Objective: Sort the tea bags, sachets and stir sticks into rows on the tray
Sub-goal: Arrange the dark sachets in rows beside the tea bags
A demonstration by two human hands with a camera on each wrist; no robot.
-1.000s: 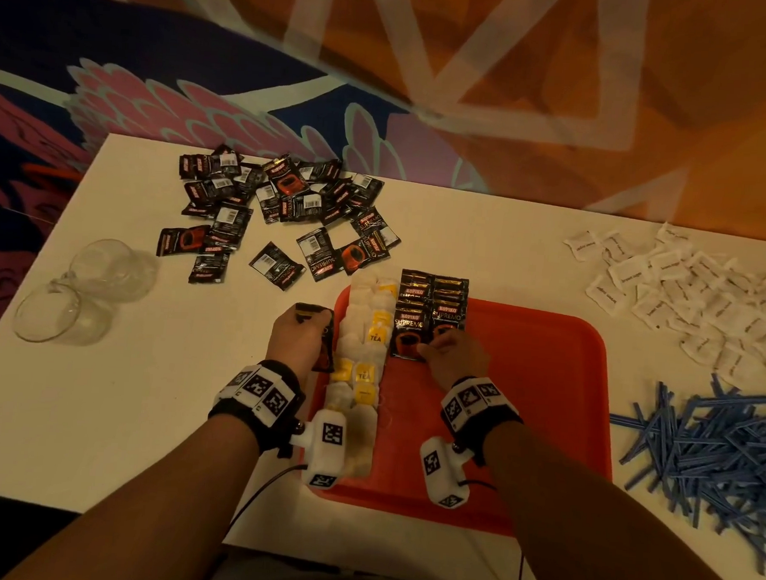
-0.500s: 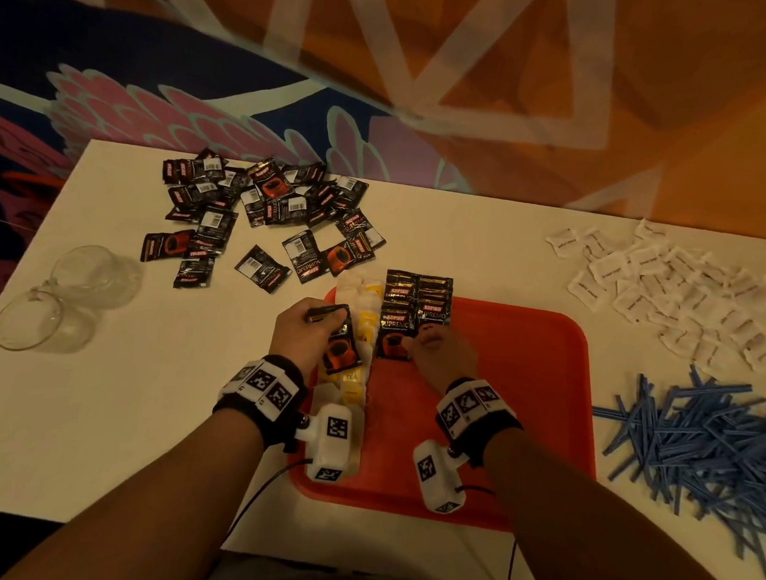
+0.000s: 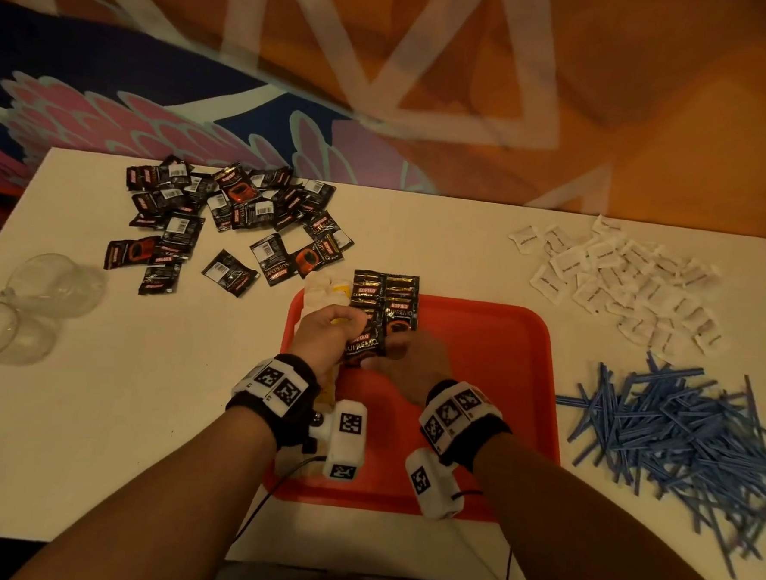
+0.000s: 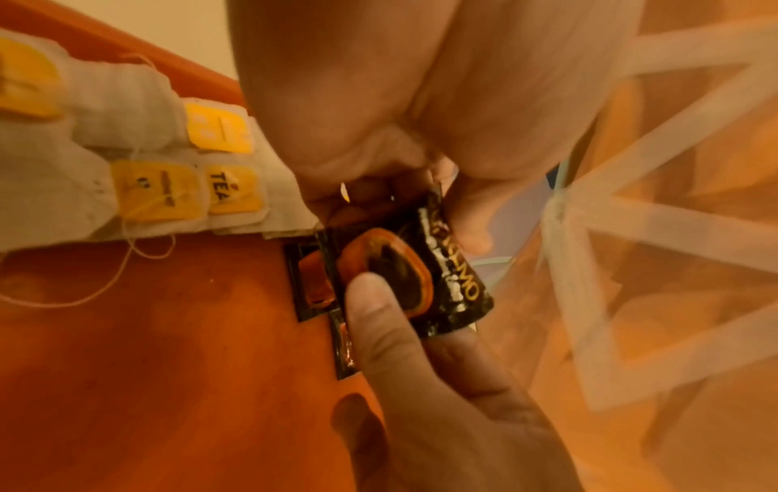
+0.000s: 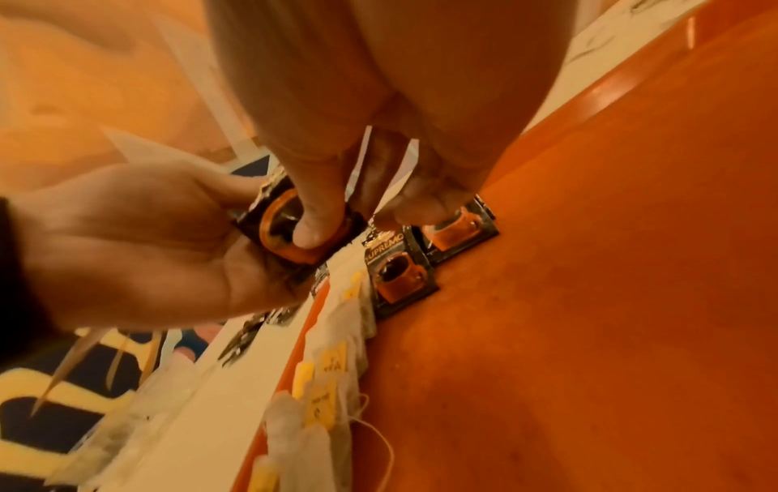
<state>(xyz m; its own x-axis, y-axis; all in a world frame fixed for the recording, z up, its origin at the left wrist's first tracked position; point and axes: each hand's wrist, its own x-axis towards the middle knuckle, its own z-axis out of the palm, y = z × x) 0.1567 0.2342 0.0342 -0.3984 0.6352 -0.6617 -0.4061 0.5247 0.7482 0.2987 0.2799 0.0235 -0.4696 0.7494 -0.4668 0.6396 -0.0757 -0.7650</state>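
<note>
Centre frame, left hand pinches a coffee sachet; right hand thumb presses it, apparently taking it for the tray row.

Left hand carried coffee sachet to right hand.

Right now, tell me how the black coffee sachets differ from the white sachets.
The black coffee sachets are dark and printed with an orange cup; the white sachets are pale with small print. Some black ones already lie in rows on the red tray; no white ones do. The black pile lies far left of the tray, the white far right. Both piles are loose.
</note>
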